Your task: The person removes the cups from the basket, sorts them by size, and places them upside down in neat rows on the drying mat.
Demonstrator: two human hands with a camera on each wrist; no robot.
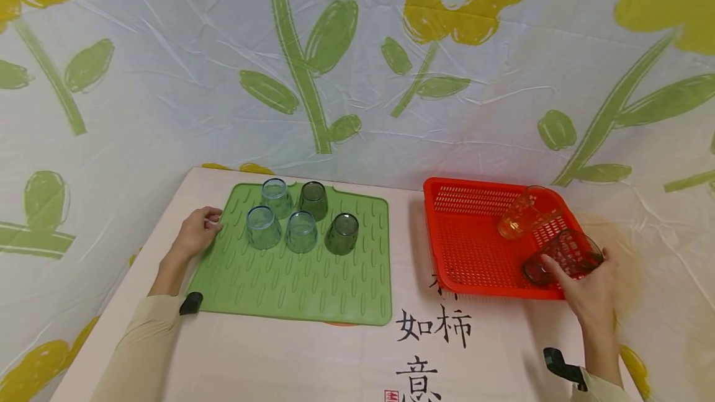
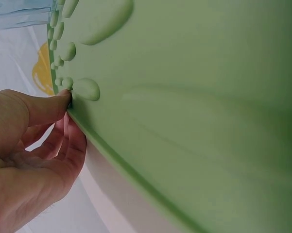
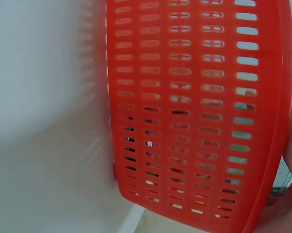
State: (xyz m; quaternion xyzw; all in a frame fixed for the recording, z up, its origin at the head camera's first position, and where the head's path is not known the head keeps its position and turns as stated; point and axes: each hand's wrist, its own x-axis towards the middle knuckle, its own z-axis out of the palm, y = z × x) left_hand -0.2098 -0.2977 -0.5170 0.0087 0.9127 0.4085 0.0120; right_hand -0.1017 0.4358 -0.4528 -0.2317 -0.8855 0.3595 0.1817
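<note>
On the left, my left hand [image 1: 197,232] pinches the side edge of a green drying mat [image 1: 290,284]. The left wrist view shows the thumb on top of the mat's rim [image 2: 131,172] and the fingers beneath. Several glasses stand upside down on the mat, among them a blue glass [image 1: 264,228] and a dark grey glass [image 1: 342,234]. At the right, my right hand [image 1: 594,287] grips a dark patterned glass [image 1: 561,257], tilted inside the red basket [image 1: 447,275]. Behind it, a clear amber-looking glass [image 1: 525,213] leans in the basket. The basket wall hides most of that hand in the right wrist view.
A pale cloth with black characters [image 1: 434,327] covers the table. Behind it hangs a white flowered sheet [image 1: 368,129], close to the backs of mat and basket. A strip of cloth separates the mat from the basket.
</note>
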